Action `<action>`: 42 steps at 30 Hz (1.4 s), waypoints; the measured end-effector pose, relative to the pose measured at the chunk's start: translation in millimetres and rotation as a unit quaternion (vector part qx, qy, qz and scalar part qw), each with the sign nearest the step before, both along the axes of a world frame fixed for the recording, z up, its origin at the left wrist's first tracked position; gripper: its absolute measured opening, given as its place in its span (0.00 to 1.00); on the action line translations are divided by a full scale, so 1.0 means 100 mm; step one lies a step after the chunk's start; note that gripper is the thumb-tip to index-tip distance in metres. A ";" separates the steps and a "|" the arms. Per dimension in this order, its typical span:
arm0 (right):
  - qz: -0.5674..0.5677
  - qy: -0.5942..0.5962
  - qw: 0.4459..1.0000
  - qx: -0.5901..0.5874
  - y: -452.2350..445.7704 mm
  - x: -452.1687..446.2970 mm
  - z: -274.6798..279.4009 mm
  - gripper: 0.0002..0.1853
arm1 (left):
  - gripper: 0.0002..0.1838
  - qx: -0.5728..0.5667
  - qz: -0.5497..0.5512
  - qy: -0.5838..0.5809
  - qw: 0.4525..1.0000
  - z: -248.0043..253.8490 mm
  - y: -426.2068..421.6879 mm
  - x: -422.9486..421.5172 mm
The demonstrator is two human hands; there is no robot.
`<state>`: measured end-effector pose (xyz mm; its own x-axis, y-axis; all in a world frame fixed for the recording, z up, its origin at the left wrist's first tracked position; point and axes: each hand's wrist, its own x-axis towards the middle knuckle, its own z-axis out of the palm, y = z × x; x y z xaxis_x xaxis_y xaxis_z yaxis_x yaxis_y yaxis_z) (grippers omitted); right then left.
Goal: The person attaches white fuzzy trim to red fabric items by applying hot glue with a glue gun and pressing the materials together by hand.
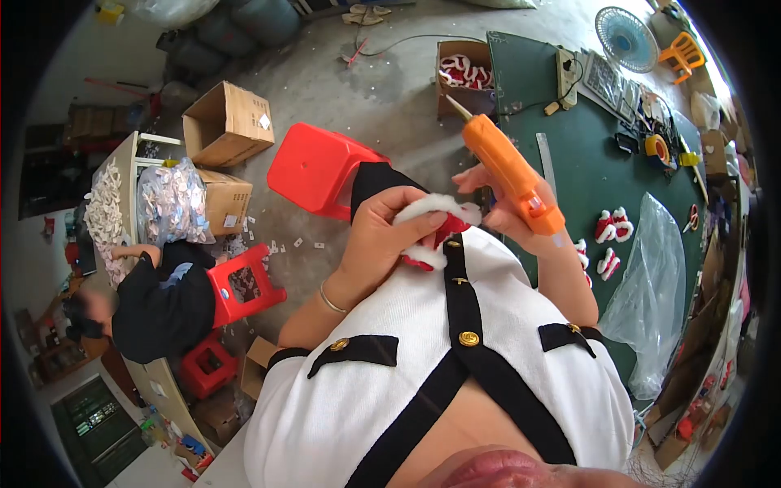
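My left hand (389, 232) pinches a small red piece with fluffy white trim (435, 236), held in front of my chest. An orange glue gun (508, 167) is in my right hand (525, 224), its pale nozzle pointing up and to the left, away from the red piece. The fingertips of my right hand come close to the trim's right end; whether they touch it I cannot tell. Several similar red and white pieces (613, 226) lie on the green table (561, 179) at the right, beside a clear plastic bag (651, 301).
A metal ruler (546, 163), scissors (691, 218) and a power strip (566, 80) lie on the table. Past it stands a fan (626, 39). A red stool (317, 169) is ahead, cardboard boxes (232, 126) beyond. At the left sits another person (163, 301).
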<state>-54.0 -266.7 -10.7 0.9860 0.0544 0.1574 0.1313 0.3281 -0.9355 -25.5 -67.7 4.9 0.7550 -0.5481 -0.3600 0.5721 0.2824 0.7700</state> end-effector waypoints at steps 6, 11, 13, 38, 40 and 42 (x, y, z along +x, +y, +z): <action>0.040 0.037 0.980 -0.189 0.07 0.00 0.12 0.11 | 0.10 0.036 -0.004 -0.075 0.997 -0.06 -0.03 -0.06; 0.111 0.210 0.971 -0.009 0.07 0.01 0.12 0.11 | 0.09 0.009 -0.081 -0.037 0.996 -0.12 0.07 -0.04; 0.128 0.237 0.963 0.030 0.07 0.01 0.12 0.12 | 0.08 -0.030 -0.115 -0.024 0.993 -0.21 0.09 -0.03; 0.086 0.130 0.984 -0.083 -0.01 -0.04 0.08 0.19 | 0.07 -0.021 0.001 -0.026 0.999 0.03 0.14 0.06; 0.080 0.130 0.988 -0.037 -0.01 -0.04 0.09 0.19 | 0.08 -0.044 -0.027 -0.061 0.997 0.06 0.16 0.09; 0.078 0.126 0.988 -0.045 -0.02 -0.05 0.09 0.17 | 0.09 -0.054 -0.035 -0.080 0.995 0.04 0.17 0.08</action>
<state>-58.6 -268.5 -1.3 0.9720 0.2105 -0.1046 -0.1553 0.2408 -0.9581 -17.8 -50.7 9.4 0.7563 -0.6308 -0.1733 0.4655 0.3328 0.8201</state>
